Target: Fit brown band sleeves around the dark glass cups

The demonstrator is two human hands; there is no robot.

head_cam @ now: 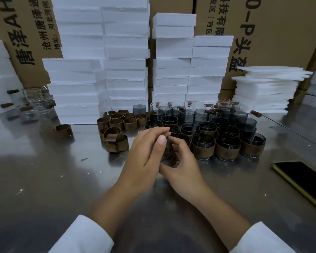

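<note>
Dark glass cup was gripped over the steel table by my left hand and right hand, front rows of brown-banded cups done, bare dark cups and loose brown band sleeves left.

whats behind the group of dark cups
A row of clear glasses, then white foam stacks and cardboard boxes. The cups cover the glasses' lower parts.

Brushed metal table, glossy glass cups, foam blocks
</note>
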